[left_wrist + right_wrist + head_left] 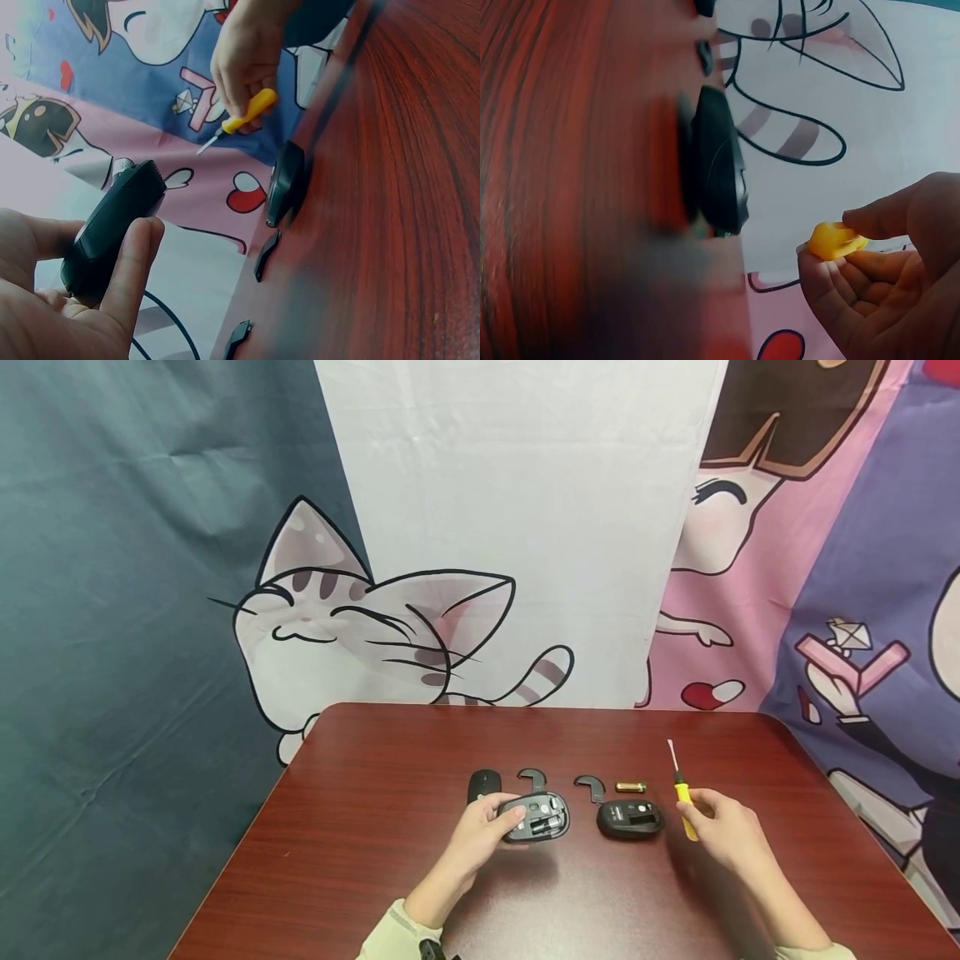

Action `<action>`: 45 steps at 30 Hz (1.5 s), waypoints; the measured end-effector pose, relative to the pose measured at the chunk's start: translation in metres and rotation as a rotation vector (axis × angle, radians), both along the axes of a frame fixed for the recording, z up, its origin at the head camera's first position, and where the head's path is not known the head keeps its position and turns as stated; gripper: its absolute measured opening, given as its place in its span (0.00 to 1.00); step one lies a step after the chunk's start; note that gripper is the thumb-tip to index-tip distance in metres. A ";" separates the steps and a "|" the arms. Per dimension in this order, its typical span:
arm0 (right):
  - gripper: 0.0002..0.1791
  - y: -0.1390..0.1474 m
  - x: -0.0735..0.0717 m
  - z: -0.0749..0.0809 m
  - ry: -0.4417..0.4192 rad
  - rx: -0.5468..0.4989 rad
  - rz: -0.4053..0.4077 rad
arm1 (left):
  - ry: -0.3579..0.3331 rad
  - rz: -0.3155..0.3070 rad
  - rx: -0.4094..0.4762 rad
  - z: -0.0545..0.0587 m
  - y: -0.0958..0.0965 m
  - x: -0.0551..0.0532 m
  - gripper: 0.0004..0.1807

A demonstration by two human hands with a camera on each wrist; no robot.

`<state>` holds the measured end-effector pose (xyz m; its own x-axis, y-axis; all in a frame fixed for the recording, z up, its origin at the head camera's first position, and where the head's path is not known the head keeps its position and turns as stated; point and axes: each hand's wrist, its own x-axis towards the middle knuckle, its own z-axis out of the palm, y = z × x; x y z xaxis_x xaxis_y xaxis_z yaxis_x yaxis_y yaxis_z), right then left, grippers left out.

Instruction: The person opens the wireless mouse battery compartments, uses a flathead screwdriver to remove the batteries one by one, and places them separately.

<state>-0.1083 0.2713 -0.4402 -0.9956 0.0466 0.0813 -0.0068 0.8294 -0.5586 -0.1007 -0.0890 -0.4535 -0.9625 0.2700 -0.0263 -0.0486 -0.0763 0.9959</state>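
My left hand [480, 833] grips a black computer mouse [521, 831] above the table, its underside turned up and its battery bay uncovered. Inside the bay lies what looks like a battery [545, 824]; a silvery end [122, 166] juts above the mouse in the left wrist view. My right hand [723, 828] holds a screwdriver [683, 795] by its yellow handle [832, 241], the metal tip pointing away from me. Between the hands, a second mouse [617, 827] lies belly up on the table, its bay uncovered too.
Behind the mice lie two curved black covers [532, 774] [591, 782] and a loose battery [630, 787]. A third, smaller black mouse [484, 782] rests beyond my left hand. The reddish wooden table [360, 860] ends at a printed cloth backdrop [517, 485].
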 end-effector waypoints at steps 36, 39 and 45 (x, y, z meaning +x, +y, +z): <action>0.23 0.023 -0.012 -0.031 -0.077 0.131 -0.013 | -0.012 0.001 0.011 -0.005 0.001 0.002 0.22; 0.23 0.024 -0.012 -0.032 -0.074 0.137 -0.007 | -0.011 -0.002 0.011 -0.005 0.001 0.003 0.22; 0.23 0.026 -0.010 -0.035 -0.071 0.140 0.007 | -0.012 -0.003 0.014 -0.004 0.002 0.003 0.22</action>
